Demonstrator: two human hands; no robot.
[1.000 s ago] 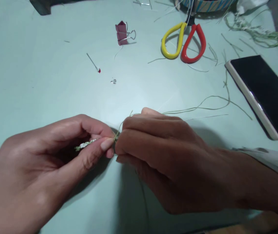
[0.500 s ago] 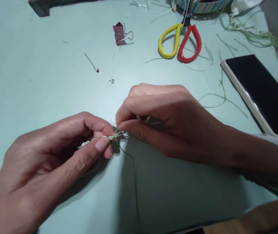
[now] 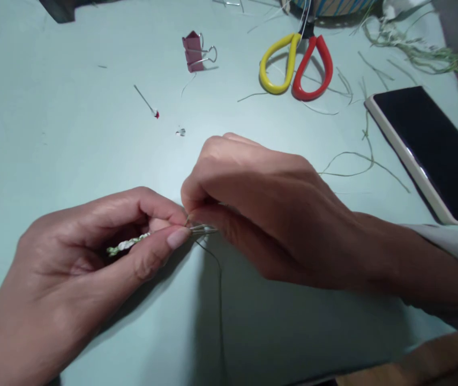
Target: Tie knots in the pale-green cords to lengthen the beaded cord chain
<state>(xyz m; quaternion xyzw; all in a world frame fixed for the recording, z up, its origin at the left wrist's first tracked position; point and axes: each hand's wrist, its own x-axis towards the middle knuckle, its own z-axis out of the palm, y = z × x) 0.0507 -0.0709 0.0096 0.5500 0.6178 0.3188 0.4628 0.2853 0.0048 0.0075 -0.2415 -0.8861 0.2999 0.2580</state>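
Between the thumb and fingers of my left hand (image 3: 104, 262) is a knotted cord (image 3: 126, 245) in green and white. Its short braided end shows behind the thumb. Loose strands (image 3: 204, 230) run out of it to the right, beneath my right hand (image 3: 261, 203). The right thumb and forefinger are pinched on a thin green thread (image 3: 189, 219) right beside the left fingertips. Another green thread (image 3: 219, 289) trails down over the table toward the near edge. The right hand hides where most of the strands go.
Beyond the hands lie a purple binder clip (image 3: 193, 52), a red-headed pin (image 3: 146, 102) and a small clear piece (image 3: 180, 132). Scissors (image 3: 312, 91) with yellow and red handles rest among thread scraps. A phone (image 3: 433, 155) lies at right, below a tangle of green threads (image 3: 417, 53).
My right hand has moved slightly left, up against the left fingertips, and turned a little. More of the braided end shows behind my left thumb.
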